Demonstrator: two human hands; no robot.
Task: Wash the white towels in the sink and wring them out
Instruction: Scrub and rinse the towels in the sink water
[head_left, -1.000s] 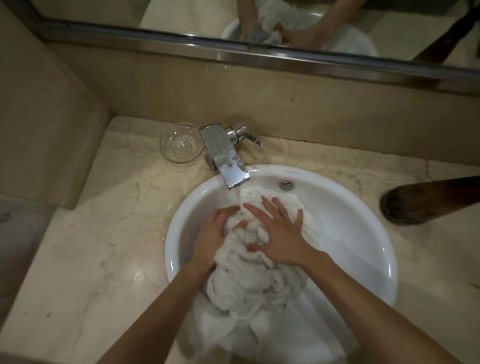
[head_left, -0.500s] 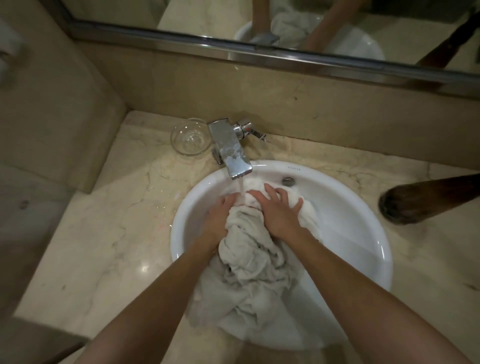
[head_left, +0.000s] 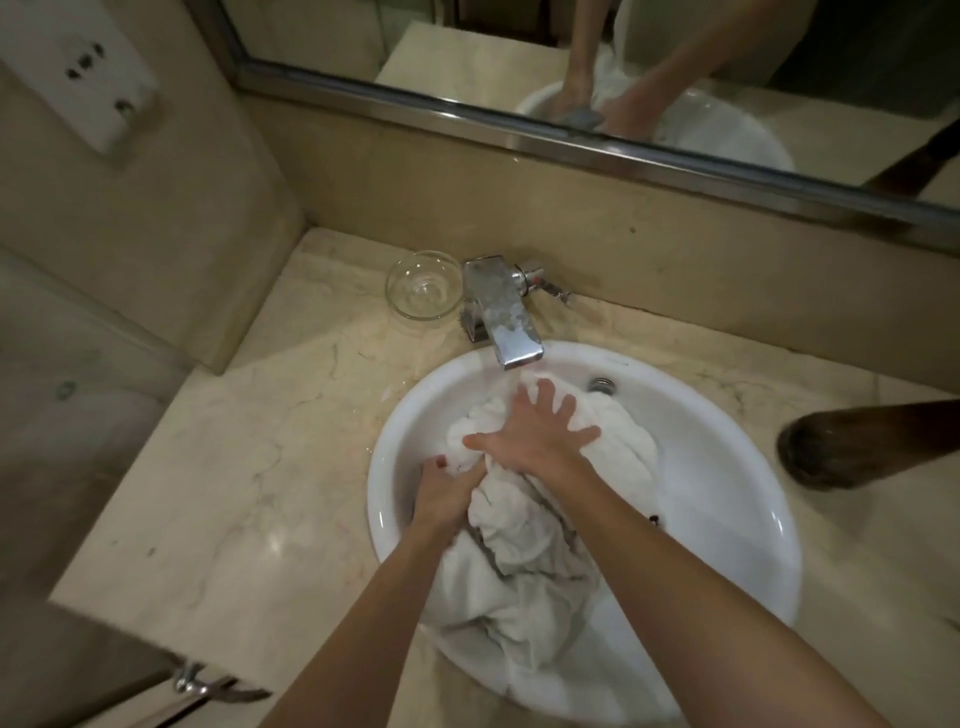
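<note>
The right hand (head_left: 535, 431) lies flat on the white towel (head_left: 524, 525), its fingers spread wide and pressing down on the bunched cloth just below the faucet (head_left: 501, 317). The left hand (head_left: 447, 493) sits lower and to the left, fingers curled into a fold of the same towel and gripping it; its fingertips are buried in the cloth. Both forearms reach up from the bottom edge.

The towel fills the middle of the round white sink (head_left: 727, 493), heaped near the spout and trailing over the near rim. An overflow hole (head_left: 602, 385) shows on the far wall of the basin. A clear glass bowl (head_left: 423, 285) stands on the counter just left of the faucet, with nothing visible inside.

Half a second ago both hands were side by side at the top of the heap, right under the spout, the right one's fingers close together. Now the right hand has opened out and the left has dropped back toward the near left side. Whether water runs from the spout cannot be told.

The counter (head_left: 234, 467) is pale veined marble, wet near the faucet. A mirror (head_left: 519, 47) with a metal frame runs along the back wall and reflects arms and basin. A dark wooden object (head_left: 857, 441) juts in from the right. A wall socket plate (head_left: 78, 73) hangs upper left.
</note>
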